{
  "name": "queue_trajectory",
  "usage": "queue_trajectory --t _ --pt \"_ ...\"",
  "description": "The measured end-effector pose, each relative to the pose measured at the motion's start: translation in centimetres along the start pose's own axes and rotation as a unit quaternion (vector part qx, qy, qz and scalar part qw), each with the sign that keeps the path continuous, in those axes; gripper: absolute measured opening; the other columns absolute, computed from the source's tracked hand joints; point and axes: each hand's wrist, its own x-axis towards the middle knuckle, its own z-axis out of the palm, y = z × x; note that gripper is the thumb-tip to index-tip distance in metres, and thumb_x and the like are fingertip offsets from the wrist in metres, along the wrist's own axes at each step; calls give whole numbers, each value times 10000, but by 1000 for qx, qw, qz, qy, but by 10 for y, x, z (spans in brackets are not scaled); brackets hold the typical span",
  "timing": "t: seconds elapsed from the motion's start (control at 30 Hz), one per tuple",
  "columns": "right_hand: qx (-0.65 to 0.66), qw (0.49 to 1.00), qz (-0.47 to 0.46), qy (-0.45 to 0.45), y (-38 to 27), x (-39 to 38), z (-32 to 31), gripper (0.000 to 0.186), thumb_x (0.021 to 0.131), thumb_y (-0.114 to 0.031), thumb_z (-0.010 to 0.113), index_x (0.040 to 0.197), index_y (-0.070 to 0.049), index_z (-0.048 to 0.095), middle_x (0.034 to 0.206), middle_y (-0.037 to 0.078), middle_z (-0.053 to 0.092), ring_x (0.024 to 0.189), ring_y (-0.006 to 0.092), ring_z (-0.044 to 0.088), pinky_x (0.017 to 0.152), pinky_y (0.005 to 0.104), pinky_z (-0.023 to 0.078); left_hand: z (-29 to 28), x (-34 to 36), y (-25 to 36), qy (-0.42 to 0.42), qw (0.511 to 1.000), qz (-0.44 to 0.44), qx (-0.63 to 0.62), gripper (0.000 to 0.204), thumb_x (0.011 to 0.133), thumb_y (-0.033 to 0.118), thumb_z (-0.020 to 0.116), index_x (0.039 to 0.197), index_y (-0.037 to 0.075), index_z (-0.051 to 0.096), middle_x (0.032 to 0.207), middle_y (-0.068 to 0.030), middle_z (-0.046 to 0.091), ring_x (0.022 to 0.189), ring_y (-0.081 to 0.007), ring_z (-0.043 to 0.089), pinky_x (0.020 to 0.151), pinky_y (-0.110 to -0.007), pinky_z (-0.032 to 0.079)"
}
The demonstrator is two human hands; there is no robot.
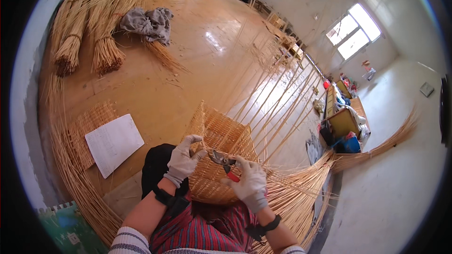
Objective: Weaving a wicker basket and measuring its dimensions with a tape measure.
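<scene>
A woven wicker basket (221, 129) rests on my lap, with long stakes standing up from its right side. My left hand (184, 161), in a pale work glove, is closed on the basket's near rim, thumb and fingers pinched together. In my right hand (250, 184), gloved alike, is a pair of pruning shears (221, 160) with a red handle. Their metal jaws lie at the rim, just right of my left fingers. Whether the jaws are around a wicker end is too small to tell.
Loose wicker rods (299, 190) spread at my right. Tied wicker bundles (106, 49) and a grey cloth (149, 22) lie far left. A paper sheet (114, 143) rests on a woven panel (80, 134). A wooden cabinet (343, 124) holding clutter stands right. People sit far off.
</scene>
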Motion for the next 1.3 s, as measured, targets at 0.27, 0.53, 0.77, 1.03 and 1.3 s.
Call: queue_trajectory --t 0.27,0.53,0.77,1.03,1.3 --pt "61 996 33 53 -18 1 33 898 668 -566 897 1404 -165 575 1187 142 669 1147 351 623 975 478 466 1 1 3 -7 1000 -23 -2 463 855 141 856 1250 58 629 829 -1 638 613 -68 457 582 -259 442" --pt "44 999 4 13 -16 7 24 819 684 -594 879 1315 -139 621 1101 121 711 1041 361 669 860 466 529 5 2 2 8 999 19 -42 452 862 109 836 1257 45 626 1111 -20 697 632 -46 431 594 -233 437" --pt "343 936 19 81 15 10 8 720 674 -406 958 1249 -115 637 1120 153 706 1049 337 689 884 413 552 1 2 4 -27 999 -10 -19 393 848 87 846 1198 38 675 1167 -48 696 836 -108 597 744 -248 499" --pt "38 998 -22 -46 40 24 -67 699 692 -515 897 1292 -219 695 1096 139 725 1005 337 691 909 446 529 3 12 -2 -41 989 130 55 263 882 115 817 1112 55 704 1214 -113 642 1072 -186 622 874 -278 537" --pt "-93 957 -39 -272 12 84 -91 686 697 -569 843 1263 -201 721 1041 134 756 1059 315 711 895 422 546 1 9 -3 -44 997 45 -42 151 944 142 760 1070 64 738 1174 -75 651 1006 -165 637 798 -277 519"
